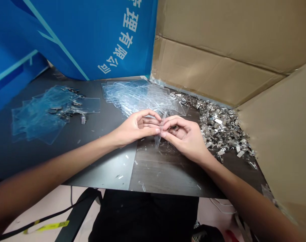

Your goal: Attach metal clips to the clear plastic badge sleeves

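A clear plastic badge holder stands nearly edge-on between my two hands above the table. My left hand pinches it from the left, thumb below and fingers above. My right hand is closed against its other side, thumb and fingertips pressed together. Within the curled right fingers shows a small shiny bit of a metal badge clip, mostly hidden. Behind my hands lies a spread pile of clear badge holders. A heap of metal badge clips lies to the right of my right hand.
At the left lies a stack of badge holders with clips attached. Small clear plastic scraps are scattered over the dark table. A blue printed panel and a cardboard wall border the back; a pale board borders the right.
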Demonstrator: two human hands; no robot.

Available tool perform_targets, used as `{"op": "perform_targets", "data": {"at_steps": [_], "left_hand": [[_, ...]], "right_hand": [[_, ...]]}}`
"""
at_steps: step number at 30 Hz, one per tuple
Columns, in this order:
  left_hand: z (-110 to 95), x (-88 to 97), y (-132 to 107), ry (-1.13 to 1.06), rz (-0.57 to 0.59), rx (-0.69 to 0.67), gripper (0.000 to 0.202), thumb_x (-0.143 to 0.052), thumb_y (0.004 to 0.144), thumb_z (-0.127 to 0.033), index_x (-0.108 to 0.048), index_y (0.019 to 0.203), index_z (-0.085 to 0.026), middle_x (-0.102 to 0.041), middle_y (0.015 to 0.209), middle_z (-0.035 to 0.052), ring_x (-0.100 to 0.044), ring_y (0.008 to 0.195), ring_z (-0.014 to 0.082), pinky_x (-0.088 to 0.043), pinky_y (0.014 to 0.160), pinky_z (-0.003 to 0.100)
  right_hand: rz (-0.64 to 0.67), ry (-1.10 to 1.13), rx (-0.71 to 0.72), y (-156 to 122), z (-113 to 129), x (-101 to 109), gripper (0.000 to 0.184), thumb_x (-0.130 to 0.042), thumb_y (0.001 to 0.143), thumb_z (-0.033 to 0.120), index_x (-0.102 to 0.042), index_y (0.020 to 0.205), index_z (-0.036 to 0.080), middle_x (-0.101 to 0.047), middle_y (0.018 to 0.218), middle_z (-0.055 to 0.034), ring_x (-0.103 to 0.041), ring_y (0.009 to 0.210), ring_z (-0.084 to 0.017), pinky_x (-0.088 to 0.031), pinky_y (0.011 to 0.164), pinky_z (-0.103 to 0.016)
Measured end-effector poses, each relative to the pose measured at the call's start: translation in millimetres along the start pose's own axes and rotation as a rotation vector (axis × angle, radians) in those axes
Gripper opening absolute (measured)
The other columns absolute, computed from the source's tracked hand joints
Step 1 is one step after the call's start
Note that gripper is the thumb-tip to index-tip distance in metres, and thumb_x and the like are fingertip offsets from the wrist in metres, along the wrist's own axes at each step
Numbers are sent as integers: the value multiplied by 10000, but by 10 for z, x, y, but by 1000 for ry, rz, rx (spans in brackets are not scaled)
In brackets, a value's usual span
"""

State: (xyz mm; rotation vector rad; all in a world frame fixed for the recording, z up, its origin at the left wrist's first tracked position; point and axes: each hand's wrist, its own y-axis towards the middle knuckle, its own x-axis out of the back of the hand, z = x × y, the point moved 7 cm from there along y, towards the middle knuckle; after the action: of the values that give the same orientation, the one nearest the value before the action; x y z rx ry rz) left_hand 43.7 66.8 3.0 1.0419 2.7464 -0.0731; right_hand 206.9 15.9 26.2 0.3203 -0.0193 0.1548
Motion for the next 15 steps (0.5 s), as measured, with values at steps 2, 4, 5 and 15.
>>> {"op": "perform_targets", "data": {"at_steps": [2, 4, 5, 15], "left_hand": [[54, -7, 5, -53, 0, 39, 407, -1017, 862, -281, -740, 1137, -165, -824, 1052, 61, -801, 983, 141, -630, 912, 235], [93, -26, 9, -102, 14, 65, 450, -1037, 839, -298, -737, 1145, -159, -825, 1044, 60, -801, 961, 134, -627, 911, 234], [108, -35, 11, -120, 21, 76, 473, -1050, 821, -294, -734, 1146, -159, -828, 1044, 58, -804, 965, 135, -627, 917, 235], [77, -60, -7, -100, 37, 87, 439, -1008, 835, -194, -672, 1116, -176, -814, 997, 26, -803, 951, 124, -619, 919, 237]], "right_hand": [[-23, -4, -9, -3, 9, 19, 168, -994, 845, 274, -834, 879, 237, -802, 1050, -66, -784, 1000, -218, -678, 895, -377], [-33, -8, -8, -6, 24, 28, 187, -1011, 831, 281, -833, 864, 232, -809, 1030, -66, -788, 971, -215, -679, 874, -372], [-35, -10, -8, -8, 30, 28, 197, -1018, 823, 283, -832, 858, 228, -811, 1024, -67, -790, 965, -214, -681, 866, -368], [-27, -2, -146, -34, -53, 6, 263, -1031, 788, 315, -819, 905, 212, -841, 986, -62, -806, 887, -205, -716, 862, -369]]}}
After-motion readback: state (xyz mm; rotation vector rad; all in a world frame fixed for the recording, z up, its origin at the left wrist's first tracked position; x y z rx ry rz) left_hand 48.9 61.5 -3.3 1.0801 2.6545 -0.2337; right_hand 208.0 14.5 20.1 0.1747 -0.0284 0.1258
